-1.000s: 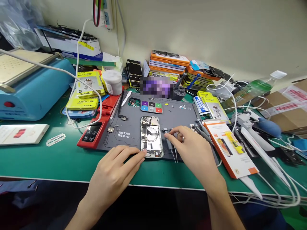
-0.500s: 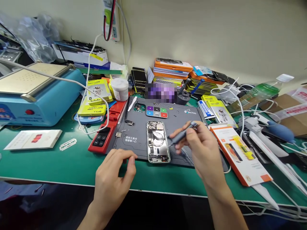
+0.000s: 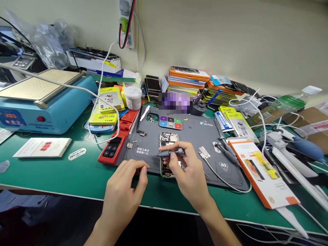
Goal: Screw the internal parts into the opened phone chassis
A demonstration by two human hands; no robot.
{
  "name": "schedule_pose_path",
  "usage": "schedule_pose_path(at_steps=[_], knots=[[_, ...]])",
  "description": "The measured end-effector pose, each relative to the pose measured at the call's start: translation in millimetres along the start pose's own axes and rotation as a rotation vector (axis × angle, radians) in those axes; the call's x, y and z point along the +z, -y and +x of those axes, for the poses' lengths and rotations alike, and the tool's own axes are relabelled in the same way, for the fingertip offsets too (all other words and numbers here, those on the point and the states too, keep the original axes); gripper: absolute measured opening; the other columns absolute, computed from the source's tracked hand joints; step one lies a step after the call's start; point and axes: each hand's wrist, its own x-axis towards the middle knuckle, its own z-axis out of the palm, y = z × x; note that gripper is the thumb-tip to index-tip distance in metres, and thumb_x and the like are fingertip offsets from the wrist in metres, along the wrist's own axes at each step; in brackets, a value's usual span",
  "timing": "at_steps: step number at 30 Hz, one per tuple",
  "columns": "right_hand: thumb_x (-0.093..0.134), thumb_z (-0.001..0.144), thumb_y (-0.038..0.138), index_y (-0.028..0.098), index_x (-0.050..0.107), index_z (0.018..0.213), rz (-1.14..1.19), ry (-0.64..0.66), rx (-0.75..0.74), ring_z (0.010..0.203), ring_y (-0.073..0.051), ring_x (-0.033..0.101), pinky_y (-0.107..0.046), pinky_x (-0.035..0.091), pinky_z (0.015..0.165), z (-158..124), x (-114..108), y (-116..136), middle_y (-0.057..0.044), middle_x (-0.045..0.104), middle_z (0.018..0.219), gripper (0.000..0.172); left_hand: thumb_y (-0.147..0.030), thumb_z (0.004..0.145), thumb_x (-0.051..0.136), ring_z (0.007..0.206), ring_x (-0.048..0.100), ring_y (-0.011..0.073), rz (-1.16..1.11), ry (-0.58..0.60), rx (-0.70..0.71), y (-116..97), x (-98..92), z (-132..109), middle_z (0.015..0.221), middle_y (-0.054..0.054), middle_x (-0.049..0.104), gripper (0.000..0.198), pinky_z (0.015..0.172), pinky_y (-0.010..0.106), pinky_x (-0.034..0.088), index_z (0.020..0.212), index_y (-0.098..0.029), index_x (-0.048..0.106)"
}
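Note:
Gripped in my right hand (image 3: 188, 167) is a slim grey screwdriver (image 3: 164, 154). It lies nearly level, its tip pointing left above the white lettering on the dark work mat (image 3: 205, 136). Beneath that hand is an opened phone (image 3: 169, 136), its inner parts bare and its right and lower parts partly covered by my fingers. My left hand (image 3: 125, 188) rests at the mat's front edge, fingers curled and thumb tip close to the index finger; anything between them is too small to make out. A small metal SIM tray (image 3: 129, 145) lies on the mat nearby.
A coloured tile holder (image 3: 170, 122) sits behind the phone. Left are a red device with buttons (image 3: 110, 150), a razor blade (image 3: 77, 154) and a blue heating plate machine (image 3: 58, 112). On the right lie an orange-and-white box (image 3: 261, 171) and a white cable (image 3: 220, 177).
My right hand has swung left with the screwdriver, from beside the phone to over it; the tip now points left past the phone. The left hand keeps nearly the same pose.

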Motion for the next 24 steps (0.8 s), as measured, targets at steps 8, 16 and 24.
schedule_pose_path(at_steps=[8, 16, 24], knots=[[0.054, 0.112, 0.027, 0.027, 0.060, 0.120, 0.017, 0.018, 0.021, 0.082, -0.014, 0.074, -0.024, 0.061, 0.065, -4, 1, 2, -0.007, 0.078, 0.123, 0.010, -0.016, 0.111, 0.058, 0.090, 0.068, 0.0143, 0.040, 0.003, 0.013, 2, 0.2, -3, 0.097, -0.001, 0.075, 0.013, 0.086, 0.027, 0.050, 0.106, -0.023, 0.067], [0.056, 0.113, 0.038, 0.028, 0.052, 0.141, 0.317, -0.094, 0.059, 0.073, -0.015, 0.073, -0.029, 0.067, 0.069, -7, -10, 0, -0.004, 0.079, 0.104, 0.029, -0.026, 0.111, 0.067, 0.094, 0.070, 0.0166, 0.042, 0.036, 0.070, 3, 1.1, -3, 0.107, 0.002, 0.077, 0.024, 0.088, 0.027, 0.055, 0.134, -0.022, 0.067], [0.079, 0.100, 0.036, 0.030, 0.052, 0.146, 0.439, -0.023, 0.179, 0.068, -0.013, 0.065, -0.026, 0.061, 0.061, -5, -13, 6, 0.000, 0.074, 0.099, 0.054, -0.017, 0.110, 0.065, 0.101, 0.080, 0.0144, -0.237, 0.182, 0.115, -2, -5.0, 6, 0.111, 0.001, 0.084, 0.020, 0.093, 0.021, 0.063, 0.125, -0.025, 0.077]])
